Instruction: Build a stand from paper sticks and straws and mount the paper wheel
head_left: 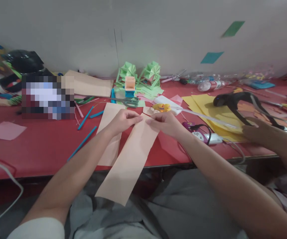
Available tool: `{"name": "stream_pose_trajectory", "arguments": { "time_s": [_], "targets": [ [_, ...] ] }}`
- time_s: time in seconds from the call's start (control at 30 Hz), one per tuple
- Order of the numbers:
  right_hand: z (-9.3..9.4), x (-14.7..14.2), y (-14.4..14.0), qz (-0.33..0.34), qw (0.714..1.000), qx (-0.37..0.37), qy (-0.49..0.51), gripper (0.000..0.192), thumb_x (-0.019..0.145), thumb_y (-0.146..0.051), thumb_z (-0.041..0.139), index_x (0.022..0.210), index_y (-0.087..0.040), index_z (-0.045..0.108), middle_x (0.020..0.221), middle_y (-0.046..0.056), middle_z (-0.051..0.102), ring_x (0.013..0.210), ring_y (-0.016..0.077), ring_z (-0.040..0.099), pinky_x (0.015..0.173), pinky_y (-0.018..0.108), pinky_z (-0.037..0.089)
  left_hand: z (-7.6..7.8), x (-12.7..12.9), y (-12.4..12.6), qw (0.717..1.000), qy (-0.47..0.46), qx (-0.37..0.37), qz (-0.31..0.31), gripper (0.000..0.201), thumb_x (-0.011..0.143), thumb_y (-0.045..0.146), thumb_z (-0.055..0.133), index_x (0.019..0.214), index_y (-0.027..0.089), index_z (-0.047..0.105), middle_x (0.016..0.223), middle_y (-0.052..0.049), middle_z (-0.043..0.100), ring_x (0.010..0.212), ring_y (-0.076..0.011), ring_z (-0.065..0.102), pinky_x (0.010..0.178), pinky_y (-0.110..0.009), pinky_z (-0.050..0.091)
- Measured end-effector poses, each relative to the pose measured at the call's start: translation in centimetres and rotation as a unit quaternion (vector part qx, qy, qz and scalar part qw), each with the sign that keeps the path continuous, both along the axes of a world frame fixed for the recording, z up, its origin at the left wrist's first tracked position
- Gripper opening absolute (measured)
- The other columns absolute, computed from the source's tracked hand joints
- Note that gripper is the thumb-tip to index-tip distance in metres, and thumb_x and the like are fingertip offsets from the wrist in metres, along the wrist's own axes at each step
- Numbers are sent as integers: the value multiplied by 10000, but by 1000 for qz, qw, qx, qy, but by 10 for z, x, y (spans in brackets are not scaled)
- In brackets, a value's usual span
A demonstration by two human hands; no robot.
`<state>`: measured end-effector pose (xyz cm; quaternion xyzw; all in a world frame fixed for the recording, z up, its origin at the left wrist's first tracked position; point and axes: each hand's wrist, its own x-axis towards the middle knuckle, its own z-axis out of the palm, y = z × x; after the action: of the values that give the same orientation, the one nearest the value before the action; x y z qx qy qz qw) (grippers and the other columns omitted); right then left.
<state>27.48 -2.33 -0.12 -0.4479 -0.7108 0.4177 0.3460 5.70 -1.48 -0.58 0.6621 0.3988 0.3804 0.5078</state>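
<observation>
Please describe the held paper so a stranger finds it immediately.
Find the near edge of the red table. There, the left hand and right hand hold a tan paper strip. Its lower end extends past the edge, unlike the similar strip on the table.

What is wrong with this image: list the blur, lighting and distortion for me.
Head view: a pixelated block hides part of the left side; head view: soft, dull light, no strong glare on the paper strip; head view: forearms look stretched toward the lower corners; head view: the blue packet at upper right looks soft.
</observation>
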Motion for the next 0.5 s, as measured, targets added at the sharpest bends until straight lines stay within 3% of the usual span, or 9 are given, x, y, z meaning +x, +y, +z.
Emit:
{"name": "stream_pose_trajectory", "arguments": {
  "time_s": [0.17,0.5],
  "targets": [
    [6,-6,-1,11,999,6,35,378,802,-548,713,864,-180,777,820,50,694,758,171,590,630,290,442,-1,2,-1,1000,1,27,-7,316,815,453,735,802,139,768,679,-11,626,635,-107,494,589,-246,366],
    [10,-14,-3,-11,999,-5,43,393,793,-565,694,801,-175,743,754,45,662,678,153,545,575,293,394,-1,5,-2,999,14,35,-3,309,790,437,734,681,149,735,604,2,565,589,-110,446,561,-262,322]
  ]
}}
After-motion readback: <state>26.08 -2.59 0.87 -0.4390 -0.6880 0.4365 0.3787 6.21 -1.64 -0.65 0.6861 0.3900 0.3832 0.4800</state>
